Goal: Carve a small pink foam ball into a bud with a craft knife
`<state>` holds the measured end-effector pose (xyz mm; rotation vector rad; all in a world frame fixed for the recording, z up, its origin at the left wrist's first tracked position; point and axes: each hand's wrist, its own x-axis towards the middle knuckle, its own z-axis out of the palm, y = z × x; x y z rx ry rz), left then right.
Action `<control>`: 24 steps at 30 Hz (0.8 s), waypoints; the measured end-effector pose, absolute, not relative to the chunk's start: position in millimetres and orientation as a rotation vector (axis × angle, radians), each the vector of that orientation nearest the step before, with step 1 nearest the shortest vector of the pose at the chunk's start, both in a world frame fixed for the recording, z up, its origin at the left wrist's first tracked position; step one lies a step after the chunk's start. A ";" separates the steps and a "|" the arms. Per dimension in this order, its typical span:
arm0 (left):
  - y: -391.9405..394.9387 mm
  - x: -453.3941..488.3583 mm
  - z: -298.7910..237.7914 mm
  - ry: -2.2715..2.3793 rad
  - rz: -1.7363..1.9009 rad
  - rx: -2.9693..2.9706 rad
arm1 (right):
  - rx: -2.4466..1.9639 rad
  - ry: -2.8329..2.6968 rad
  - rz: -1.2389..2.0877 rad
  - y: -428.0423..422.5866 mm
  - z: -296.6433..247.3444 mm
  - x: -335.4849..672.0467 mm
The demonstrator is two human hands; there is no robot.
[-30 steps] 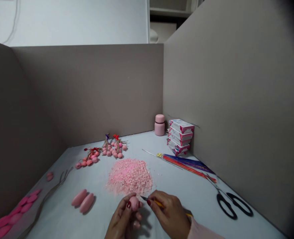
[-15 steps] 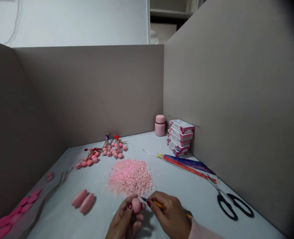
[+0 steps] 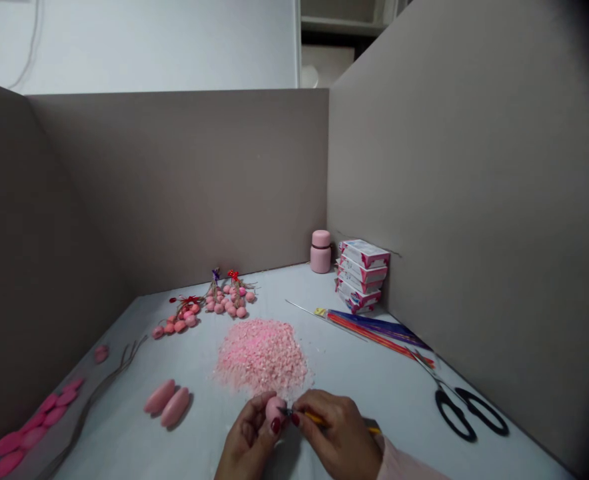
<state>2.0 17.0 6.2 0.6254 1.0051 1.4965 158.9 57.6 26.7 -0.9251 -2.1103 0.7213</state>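
Note:
Between the fingers and thumb of my left hand (image 3: pixel 249 437) is a small round pink ball (image 3: pixel 275 407). My right hand (image 3: pixel 338 427) is closed around a yellow-handled craft knife (image 3: pixel 314 418), its dark blade touching the ball's right side. Just beyond both hands lies a heap of pink shavings (image 3: pixel 262 353). To the left, two smooth pink oval pieces (image 3: pixel 167 403) rest side by side on the white table (image 3: pixel 124 440).
Several bunches of pink balls on stems (image 3: pixel 227 300) lie at the back left. Brighter pink ovals (image 3: pixel 34 427) and brown twine (image 3: pixel 94 400) are along the left. On the right stand stacked boxes (image 3: pixel 362 273), a pink flask (image 3: pixel 320 252), coloured strips (image 3: pixel 374 333) and scissors (image 3: pixel 454 400).
The knife's blade has come against the ball from slightly apart. My left hand has turned the ball a little, with the thumb now in front of it.

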 end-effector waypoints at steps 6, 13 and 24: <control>18.1 0.9 3.3 1.034 1.450 0.639 | -0.881 -2.168 0.698 55.3 24.2 158.9; 19.2 -0.6 -2.9 0.975 1.438 0.643 | -0.886 -2.167 0.666 56.8 24.9 159.6; 18.7 -2.3 0.6 0.972 1.407 0.738 | -0.898 -2.148 0.692 54.0 24.3 159.0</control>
